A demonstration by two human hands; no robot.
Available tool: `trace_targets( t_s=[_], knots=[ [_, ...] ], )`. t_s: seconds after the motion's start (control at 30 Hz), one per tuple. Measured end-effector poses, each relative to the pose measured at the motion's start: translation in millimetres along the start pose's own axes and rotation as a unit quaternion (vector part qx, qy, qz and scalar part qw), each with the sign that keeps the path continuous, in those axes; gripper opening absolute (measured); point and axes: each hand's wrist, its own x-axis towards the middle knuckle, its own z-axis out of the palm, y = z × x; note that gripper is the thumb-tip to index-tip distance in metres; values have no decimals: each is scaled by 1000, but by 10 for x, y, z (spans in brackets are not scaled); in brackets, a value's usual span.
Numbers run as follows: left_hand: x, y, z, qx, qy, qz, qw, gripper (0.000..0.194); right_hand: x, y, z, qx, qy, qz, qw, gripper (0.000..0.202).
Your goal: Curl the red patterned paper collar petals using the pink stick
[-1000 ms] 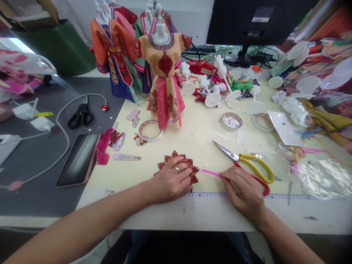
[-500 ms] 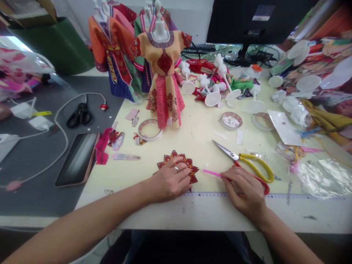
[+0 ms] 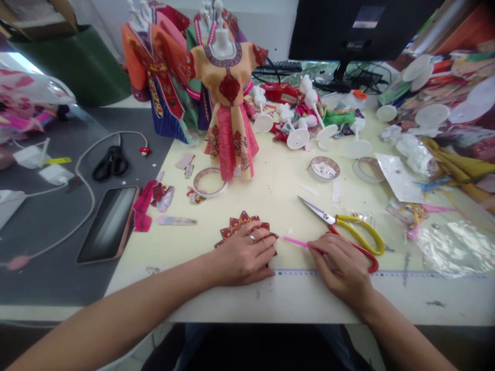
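My left hand (image 3: 247,255), a ring on one finger, lies flat with fingers stretched over a dark red flower-shaped piece (image 3: 238,222) with pointed petals, hiding much of it. A thin pink stick (image 3: 296,241) is pinched in my right hand (image 3: 342,268), its tip pointing left toward the flower piece but apart from it. What kind of stick this is, I cannot make out. Just behind my right hand lie opened scissors (image 3: 359,232) with yellow and red handles. A ruler (image 3: 297,273) runs along the table between and under my hands.
Dressed doll forms stand behind, the nearest in a yellow-and-pink dress (image 3: 232,134). Tape rings (image 3: 210,192) and fabric scraps (image 3: 143,208) lie around. A phone (image 3: 108,224) and black scissors (image 3: 111,163) rest at left, clear plastic bags (image 3: 456,250) at right. A monitor (image 3: 359,31) stands behind.
My left hand has slid slightly to the right over the flower piece, covering its right petals more. My right hand keeps the pink stick in nearly the same spot.
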Motion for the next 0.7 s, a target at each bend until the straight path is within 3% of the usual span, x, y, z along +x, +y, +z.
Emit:
trace_targets(
  t_s=[0.7],
  knots=[
    [25,4,-14,-20,-9,-13,1000,46,-9,5,6,-9,-2,0,1000,21]
  ],
)
